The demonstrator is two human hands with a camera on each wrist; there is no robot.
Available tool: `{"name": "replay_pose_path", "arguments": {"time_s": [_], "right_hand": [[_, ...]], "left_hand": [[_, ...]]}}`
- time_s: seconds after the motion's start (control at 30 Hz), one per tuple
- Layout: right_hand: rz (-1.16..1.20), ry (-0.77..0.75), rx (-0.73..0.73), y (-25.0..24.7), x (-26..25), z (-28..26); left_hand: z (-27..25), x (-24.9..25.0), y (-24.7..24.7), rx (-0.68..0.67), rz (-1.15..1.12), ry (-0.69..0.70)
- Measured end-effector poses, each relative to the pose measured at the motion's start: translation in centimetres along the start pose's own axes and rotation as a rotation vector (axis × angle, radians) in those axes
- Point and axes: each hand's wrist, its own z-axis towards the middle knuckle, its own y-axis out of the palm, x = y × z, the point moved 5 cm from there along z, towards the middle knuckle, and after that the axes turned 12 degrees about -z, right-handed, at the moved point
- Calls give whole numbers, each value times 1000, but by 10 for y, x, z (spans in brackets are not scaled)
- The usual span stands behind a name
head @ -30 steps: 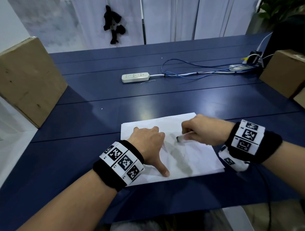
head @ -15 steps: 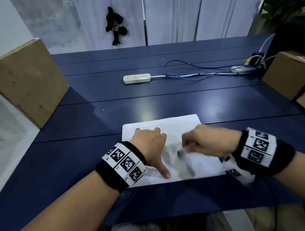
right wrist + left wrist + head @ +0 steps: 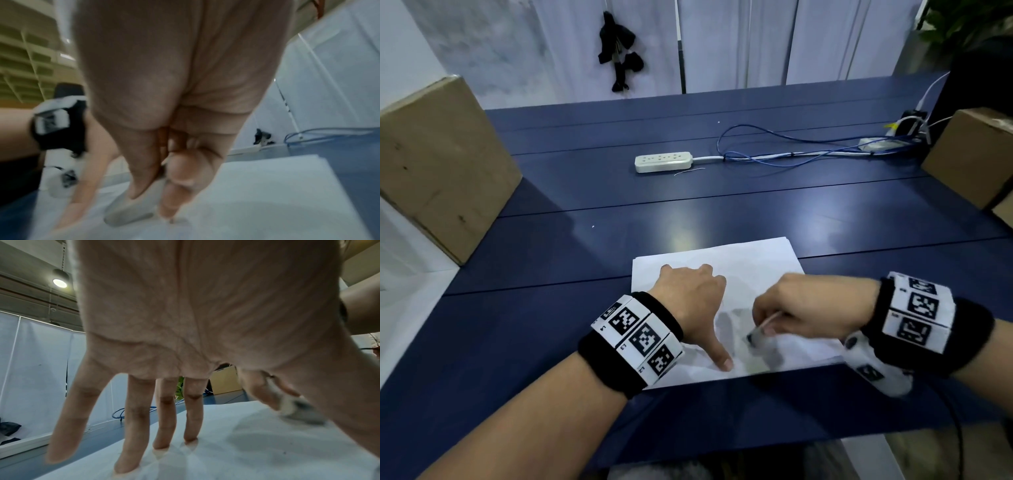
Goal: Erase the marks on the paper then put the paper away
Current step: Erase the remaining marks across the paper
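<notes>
A white sheet of paper (image 3: 750,263) lies on the dark blue table (image 3: 619,219) close to the near edge. My left hand (image 3: 693,294) lies flat on its left part, fingers spread straight and thumb stretched toward me, as the left wrist view shows with the fingertips (image 3: 127,467) pressed on the paper (image 3: 246,443). My right hand (image 3: 787,315) pinches a small white eraser (image 3: 756,335) with a greyed tip and presses it on the sheet just right of the left thumb. The right wrist view, blurred, has the eraser (image 3: 131,212) between thumb and fingers on the paper (image 3: 267,194).
A white power strip (image 3: 663,161) with blue and white cables (image 3: 791,156) lies across the far middle of the table. A cardboard box (image 3: 438,164) stands at the left edge. Another cardboard box (image 3: 972,154) sits at the right. Black cloth (image 3: 619,51) hangs on the white screen behind.
My right hand has rubbed the eraser down the sheet toward me, from near the middle to beside the left thumb. The left hand has stayed pressed on the paper.
</notes>
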Motion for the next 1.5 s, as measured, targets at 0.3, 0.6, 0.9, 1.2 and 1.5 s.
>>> {"name": "replay_pose_path", "arguments": {"time_s": [0.3,0.6,0.9,1.2,1.5], "right_hand": [[-11,30,-12,-4,6,6],[-107,186,152,-16,37,9],[-129,249,93,-16,42,13],[-88,-68,-2,-1,3,-9],[-130,-104,60,4,-7,-19]], "left_hand": [[1,0,2,-9,-23,11],[2,2,0,-18,-23,7],[2,3,0,-16,-24,9],[4,3,-1,-30,-18,4],[3,3,-2,-41,-15,-4]]}}
